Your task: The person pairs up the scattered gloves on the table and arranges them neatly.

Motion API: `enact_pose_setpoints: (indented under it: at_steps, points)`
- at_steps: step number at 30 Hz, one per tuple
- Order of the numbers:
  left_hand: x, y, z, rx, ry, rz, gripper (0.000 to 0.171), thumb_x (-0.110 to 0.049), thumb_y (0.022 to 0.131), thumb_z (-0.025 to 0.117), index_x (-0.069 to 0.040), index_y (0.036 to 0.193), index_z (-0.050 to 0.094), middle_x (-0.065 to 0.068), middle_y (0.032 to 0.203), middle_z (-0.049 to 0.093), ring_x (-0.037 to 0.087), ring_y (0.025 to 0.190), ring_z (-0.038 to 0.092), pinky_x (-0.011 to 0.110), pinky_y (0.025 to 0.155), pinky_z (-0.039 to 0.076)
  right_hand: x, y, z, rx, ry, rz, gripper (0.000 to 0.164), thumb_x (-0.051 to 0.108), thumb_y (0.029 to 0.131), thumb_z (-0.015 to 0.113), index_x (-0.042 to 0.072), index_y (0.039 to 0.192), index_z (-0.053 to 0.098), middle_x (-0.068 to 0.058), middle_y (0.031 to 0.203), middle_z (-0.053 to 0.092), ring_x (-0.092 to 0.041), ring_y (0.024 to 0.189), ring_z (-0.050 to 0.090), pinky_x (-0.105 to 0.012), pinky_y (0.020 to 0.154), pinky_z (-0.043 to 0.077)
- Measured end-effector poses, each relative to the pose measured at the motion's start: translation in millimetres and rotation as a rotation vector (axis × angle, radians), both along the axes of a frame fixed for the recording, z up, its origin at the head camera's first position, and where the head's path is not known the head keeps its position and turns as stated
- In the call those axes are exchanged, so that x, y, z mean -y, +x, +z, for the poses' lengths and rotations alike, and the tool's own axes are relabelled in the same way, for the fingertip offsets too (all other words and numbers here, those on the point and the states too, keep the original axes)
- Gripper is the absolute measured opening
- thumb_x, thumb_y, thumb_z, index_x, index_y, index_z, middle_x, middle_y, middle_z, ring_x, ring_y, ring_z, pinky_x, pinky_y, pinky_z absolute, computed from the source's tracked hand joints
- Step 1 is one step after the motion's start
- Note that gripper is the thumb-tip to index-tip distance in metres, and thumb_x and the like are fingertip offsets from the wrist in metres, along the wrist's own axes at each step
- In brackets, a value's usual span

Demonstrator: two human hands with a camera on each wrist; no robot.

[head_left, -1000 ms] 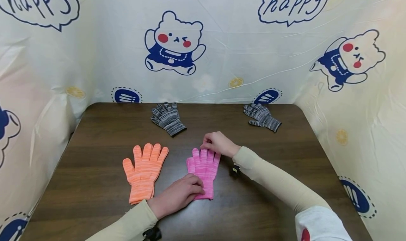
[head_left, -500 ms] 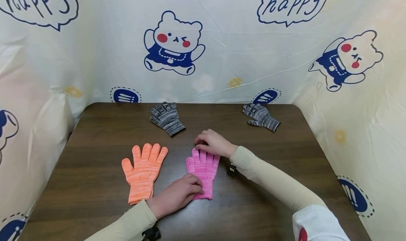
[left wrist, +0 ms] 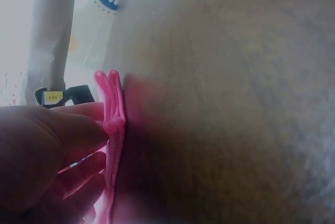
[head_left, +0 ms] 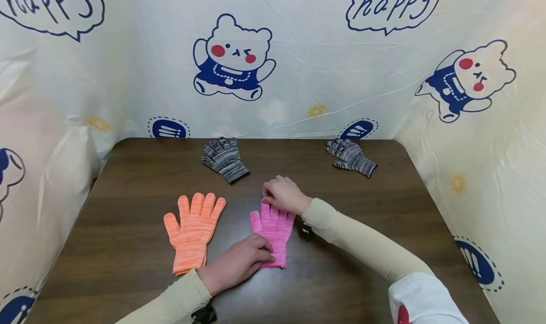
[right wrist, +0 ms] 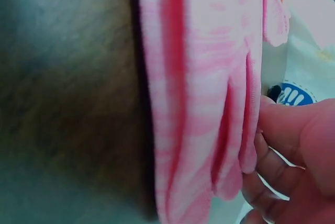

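A pink knitted glove (head_left: 277, 234) lies flat on the table, its fingers pointing away from me. My left hand (head_left: 241, 262) rests on its cuff end, and in the left wrist view the thumb and fingertips touch the layered pink fabric (left wrist: 114, 150). At the far end my right hand (head_left: 286, 193) bends over the glove's fingers and covers some of their tips. Close up in the right wrist view, thumb and forefinger pinch one glove fingertip (right wrist: 250, 161). Left of the pink glove is an orange glove (head_left: 194, 231), lying flat with spread fingers.
Two grey-and-black striped gloves lie along the back edge: one at left (head_left: 225, 160), one at right (head_left: 351, 158). The brown wooden table (head_left: 362, 267) is enclosed behind and at the sides by a printed curtain (head_left: 298, 77).
My right hand has moved left along the tips of the pink glove's fingers, lifting slightly and then closing on another tip. The left hand and all gloves have stayed put.
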State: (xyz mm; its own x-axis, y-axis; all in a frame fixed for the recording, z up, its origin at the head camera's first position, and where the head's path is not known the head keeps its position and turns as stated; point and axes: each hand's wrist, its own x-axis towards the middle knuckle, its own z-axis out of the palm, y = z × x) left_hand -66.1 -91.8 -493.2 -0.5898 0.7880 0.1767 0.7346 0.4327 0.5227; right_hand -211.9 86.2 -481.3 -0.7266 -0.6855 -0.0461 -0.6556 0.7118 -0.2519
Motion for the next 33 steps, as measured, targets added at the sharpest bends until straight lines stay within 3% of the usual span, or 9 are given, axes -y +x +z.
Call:
enact_pose_setpoints:
  at_steps: [4, 8, 16, 24, 33]
  points:
    - [-1.2, 0.4, 0.9, -0.018, 0.006, 0.004, 0.014, -0.014, 0.089, 0.064, -0.020, 0.098, 0.071, -0.008, 0.103, 0.056, 0.008, 0.099, 0.051, 0.025, 0.086, 0.044, 2.6, 3.8, 0.2, -0.020, -0.030, 0.094, 0.010, 0.034, 0.088, 0.064, 0.024, 0.090, 0.065, 0.009, 0.087, 0.056, -0.012, 0.084, 0.045, -0.029, 0.077, 0.038]
    - [-0.4, -0.2, 1.0, -0.042, -0.006, -0.003, 0.014, -0.014, 0.089, 0.064, -0.020, 0.099, 0.071, -0.008, 0.105, 0.056, 0.008, 0.101, 0.050, 0.025, 0.087, 0.044, 8.1, 8.0, 1.9, -0.056, -0.027, 0.221, 0.020, 0.041, 0.088, 0.062, 0.027, 0.101, 0.069, 0.009, 0.094, 0.057, -0.012, 0.091, 0.043, -0.028, 0.080, 0.035]
    - [1.3, -0.7, 0.0, -0.060, -0.011, -0.018, 0.016, -0.014, 0.089, 0.063, -0.019, 0.102, 0.071, -0.005, 0.107, 0.057, 0.010, 0.103, 0.050, 0.027, 0.088, 0.045, 14.7, 12.4, 2.3, -0.026, 0.014, 0.307, 0.016, 0.046, 0.085, 0.064, 0.034, 0.093, 0.069, 0.013, 0.095, 0.055, -0.011, 0.096, 0.040, -0.030, 0.081, 0.031]
    - [0.3, -1.5, 0.6, -0.036, -0.036, -0.012, 0.016, -0.015, 0.088, 0.064, -0.022, 0.101, 0.072, -0.006, 0.107, 0.058, 0.009, 0.105, 0.050, 0.028, 0.090, 0.044, 19.9, 8.3, 2.4, 0.062, -0.007, 0.277, 0.013, 0.045, 0.084, 0.066, 0.032, 0.081, 0.062, 0.021, 0.076, 0.054, -0.007, 0.093, 0.042, -0.028, 0.080, 0.028]
    - [-0.8, 0.3, 1.1, -0.139, -0.032, -0.049, 0.015, -0.016, 0.088, 0.064, -0.022, 0.100, 0.072, -0.005, 0.105, 0.059, 0.010, 0.102, 0.052, 0.028, 0.088, 0.044, 34.5, 9.7, 1.2, 0.096, 0.049, 0.216, 0.012, 0.040, 0.086, 0.065, 0.030, 0.080, 0.060, 0.021, 0.068, 0.053, -0.007, 0.078, 0.040, -0.027, 0.072, 0.028]
